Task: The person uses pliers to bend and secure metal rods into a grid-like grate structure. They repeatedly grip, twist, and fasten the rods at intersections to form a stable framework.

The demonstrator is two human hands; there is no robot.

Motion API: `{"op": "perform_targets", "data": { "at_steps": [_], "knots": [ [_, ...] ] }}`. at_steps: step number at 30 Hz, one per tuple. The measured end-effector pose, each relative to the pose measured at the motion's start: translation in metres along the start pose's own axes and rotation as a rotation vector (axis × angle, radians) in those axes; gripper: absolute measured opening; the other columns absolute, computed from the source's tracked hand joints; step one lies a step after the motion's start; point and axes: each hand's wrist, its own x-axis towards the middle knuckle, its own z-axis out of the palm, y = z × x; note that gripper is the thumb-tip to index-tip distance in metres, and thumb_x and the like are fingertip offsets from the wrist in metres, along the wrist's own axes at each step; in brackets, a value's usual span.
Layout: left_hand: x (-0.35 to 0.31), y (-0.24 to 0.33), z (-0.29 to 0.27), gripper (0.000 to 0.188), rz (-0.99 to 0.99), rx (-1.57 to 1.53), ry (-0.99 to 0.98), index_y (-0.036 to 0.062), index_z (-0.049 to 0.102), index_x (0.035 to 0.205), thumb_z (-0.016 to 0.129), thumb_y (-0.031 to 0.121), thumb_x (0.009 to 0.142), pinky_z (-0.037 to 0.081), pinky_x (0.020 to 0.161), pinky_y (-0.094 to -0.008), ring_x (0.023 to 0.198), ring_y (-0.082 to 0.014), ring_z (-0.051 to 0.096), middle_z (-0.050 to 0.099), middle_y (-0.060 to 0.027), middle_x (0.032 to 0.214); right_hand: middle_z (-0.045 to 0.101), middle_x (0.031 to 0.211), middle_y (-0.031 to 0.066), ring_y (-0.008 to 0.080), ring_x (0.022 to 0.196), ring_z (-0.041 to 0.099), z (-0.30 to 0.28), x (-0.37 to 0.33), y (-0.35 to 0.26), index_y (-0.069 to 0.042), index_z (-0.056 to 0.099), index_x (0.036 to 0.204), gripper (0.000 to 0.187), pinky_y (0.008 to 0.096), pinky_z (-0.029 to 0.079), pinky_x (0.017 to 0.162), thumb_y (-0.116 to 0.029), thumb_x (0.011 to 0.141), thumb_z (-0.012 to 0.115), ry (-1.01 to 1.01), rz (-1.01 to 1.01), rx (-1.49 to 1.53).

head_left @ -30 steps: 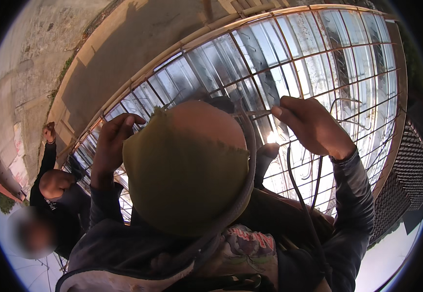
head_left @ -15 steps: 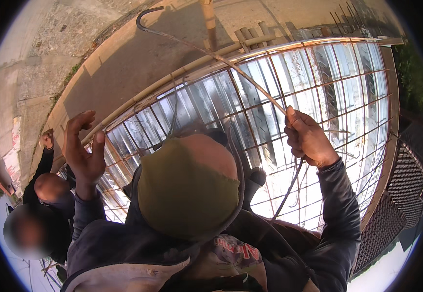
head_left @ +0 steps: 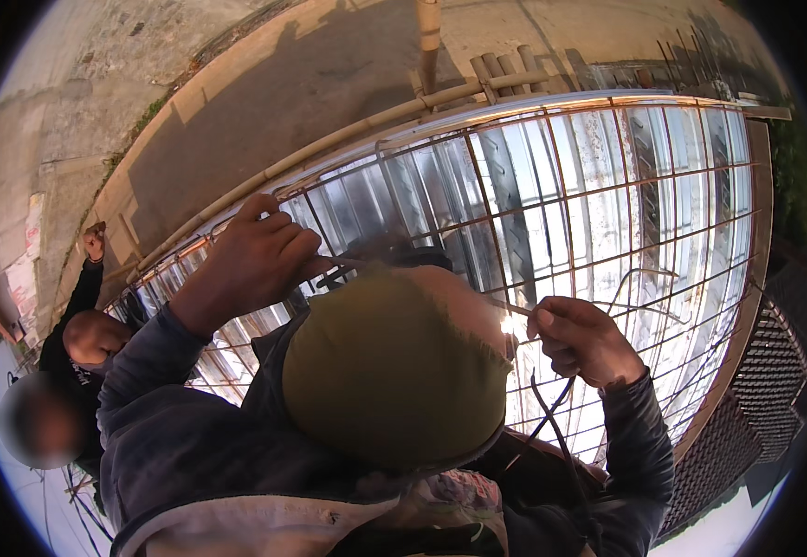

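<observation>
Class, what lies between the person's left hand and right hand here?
In the head view, rounded olive-green cloth and bare skin show between the left hand and right hand; a thin rod leads inward from the right hand.

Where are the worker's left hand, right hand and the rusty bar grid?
Left hand (head_left: 259,252): head view, back of the hand.
Right hand (head_left: 587,342): head view, middle of the hand.
Rusty bar grid (head_left: 566,196): head view, where bars cross.
</observation>
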Motion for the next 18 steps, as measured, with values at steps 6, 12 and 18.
{"op": "perform_targets", "data": {
  "at_steps": [6, 12, 18],
  "knots": [
    [0.066, -0.083, 0.034, 0.015, -0.099, 0.261, 0.491, 0.0125, 0.071, 0.106, 0.071, 0.027, 0.103, 0.033, 0.124, -0.0574, 0.110, -0.0235, 0.070, 0.073, -0.0030, 0.100, 0.051, 0.080, -0.0008, 0.0060, 0.063, 0.041, -0.008, 0.000, -0.020, 0.004, 0.062, 0.141, 0.033, 0.0256, 0.039, 0.057, -0.015, 0.115, 0.053, 0.138, -0.558, 0.124],
    [0.167, -0.055, 0.094, 0.028, -0.259, -0.095, 0.698, 0.0089, 0.074, 0.128, 0.070, 0.024, 0.105, 0.037, 0.123, -0.0571, 0.133, -0.0299, 0.062, 0.068, -0.0113, 0.137, 0.061, 0.077, 0.0025, 0.0093, 0.066, 0.052, 0.007, 0.086, -0.083, 0.004, 0.070, 0.130, 0.030, 0.0309, 0.045, 0.060, -0.018, 0.113, 0.057, 0.598, -0.701, -0.406],
    [0.182, 0.054, 0.184, 0.033, -0.104, -0.823, 0.417, 0.0061, 0.072, 0.125, 0.079, 0.024, 0.098, 0.055, 0.097, -0.0466, 0.111, -0.0340, 0.070, 0.072, -0.0129, 0.122, 0.073, 0.086, 0.0209, 0.0314, 0.085, 0.077, -0.014, 0.207, -0.079, 0.006, 0.068, 0.132, 0.035, 0.0412, 0.057, 0.075, -0.019, 0.110, 0.059, 0.755, -0.670, -0.524]
  ]
}}
